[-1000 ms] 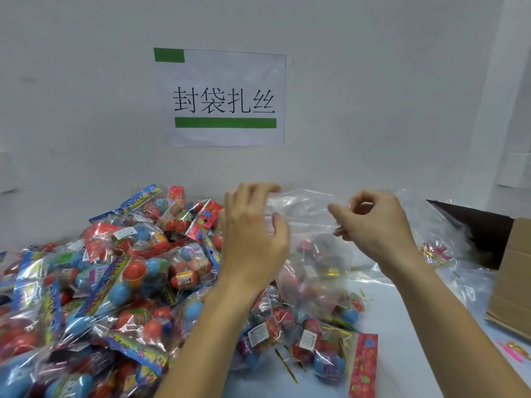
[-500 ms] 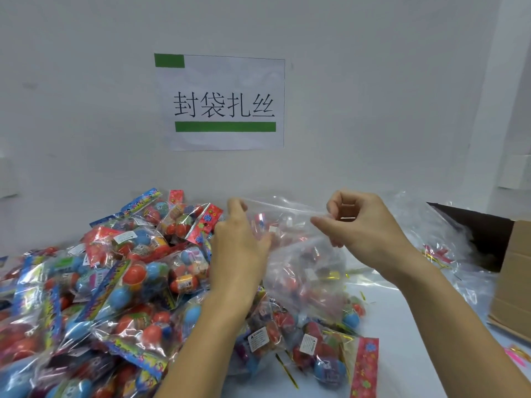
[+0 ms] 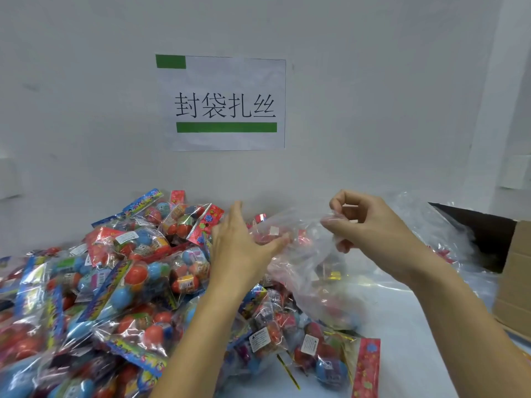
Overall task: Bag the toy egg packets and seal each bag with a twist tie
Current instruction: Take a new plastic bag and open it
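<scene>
A heap of toy egg packets covers the table's left. The clear plastic bag, apparently holding packets, hangs between the hands: right hand pinches its mouth, left hand, fingers straight, presses its side.

The toy egg packets are glossy, crinkled clear film over smooth plastic eggs, with shiny printed headers. The clear bag is thin, wrinkled plastic (faintly hazy). Twist ties glint like gold foil. The cardboard box looks matt brown; the wall sign is matt paper.
</scene>
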`<move>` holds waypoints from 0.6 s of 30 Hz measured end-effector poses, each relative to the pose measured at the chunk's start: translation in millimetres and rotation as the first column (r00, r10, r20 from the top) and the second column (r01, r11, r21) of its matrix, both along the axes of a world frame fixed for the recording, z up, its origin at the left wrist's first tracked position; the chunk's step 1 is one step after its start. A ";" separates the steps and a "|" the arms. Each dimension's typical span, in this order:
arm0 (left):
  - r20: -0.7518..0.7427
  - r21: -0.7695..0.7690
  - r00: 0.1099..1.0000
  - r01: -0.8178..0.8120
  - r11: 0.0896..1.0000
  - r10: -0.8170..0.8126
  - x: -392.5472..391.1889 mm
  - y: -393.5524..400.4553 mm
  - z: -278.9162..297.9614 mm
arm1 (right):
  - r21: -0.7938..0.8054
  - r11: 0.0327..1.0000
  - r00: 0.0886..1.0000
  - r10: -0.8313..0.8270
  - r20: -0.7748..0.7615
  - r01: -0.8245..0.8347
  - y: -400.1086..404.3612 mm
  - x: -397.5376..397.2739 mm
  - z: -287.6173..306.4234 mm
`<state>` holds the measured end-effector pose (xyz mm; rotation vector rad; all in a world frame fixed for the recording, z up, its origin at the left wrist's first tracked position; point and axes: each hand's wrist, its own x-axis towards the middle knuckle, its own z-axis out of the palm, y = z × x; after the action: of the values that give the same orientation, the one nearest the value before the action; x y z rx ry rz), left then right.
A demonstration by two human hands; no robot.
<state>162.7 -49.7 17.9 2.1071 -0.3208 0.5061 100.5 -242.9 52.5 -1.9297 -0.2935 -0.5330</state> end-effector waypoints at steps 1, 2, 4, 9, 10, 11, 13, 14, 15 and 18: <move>-0.071 -0.040 0.996 0.059 0.997 -0.062 1.4 3.0 -3.7 | 0.019 0.995 0.994 0.101 -0.032 -0.100 -0.6 -1.9 1.1; -0.123 -0.058 0.985 0.110 0.992 -0.117 4.5 6.4 -7.6 | 0.052 0.980 0.978 0.194 -0.074 -0.191 -1.8 -3.8 1.8; -0.202 0.044 0.965 0.178 0.983 -0.166 8.8 12.2 -13.0 | 0.088 0.961 0.946 0.273 -0.178 -0.261 -4.8 -5.0 2.0; -0.270 -0.044 0.949 0.154 0.987 -0.160 6.1 14.0 -11.5 | -0.295 0.955 0.845 -0.123 -0.521 -0.043 -13.9 -10.3 -2.9; -0.238 -0.131 0.961 0.113 0.985 -0.142 2.6 11.9 -7.2 | -0.289 0.957 0.827 -0.144 -0.543 -0.023 -13.6 -11.0 -2.7; -0.157 -0.212 0.983 0.057 0.976 -0.091 -0.5 8.4 -2.0 | -0.243 0.970 0.853 -0.146 -0.501 0.024 -11.9 -9.8 -1.4; 0.183 -0.417 0.981 0.013 0.909 0.070 -11.2 0.1 13.5 | -0.079 0.979 0.976 -0.196 -0.094 0.189 -5.1 -3.6 2.0; 0.426 -0.513 0.893 0.104 0.852 0.147 -19.1 -2.4 23.6 | 0.048 0.969 0.939 -0.245 0.242 0.241 1.9 -1.9 5.7; 0.638 -0.511 0.742 0.207 0.834 0.206 -25.7 -5.2 31.1 | 0.148 0.958 0.785 -0.285 0.549 0.245 8.2 0.1 7.8; 0.866 -0.173 0.494 0.154 0.973 0.076 -24.3 -13.6 20.8 | 0.087 0.865 0.433 -0.331 0.839 0.494 16.9 11.4 -6.6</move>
<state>138.4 -63.3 38.7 1.4329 -0.8423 1.5222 112.0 -226.1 45.9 -1.7598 -0.4743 -1.8644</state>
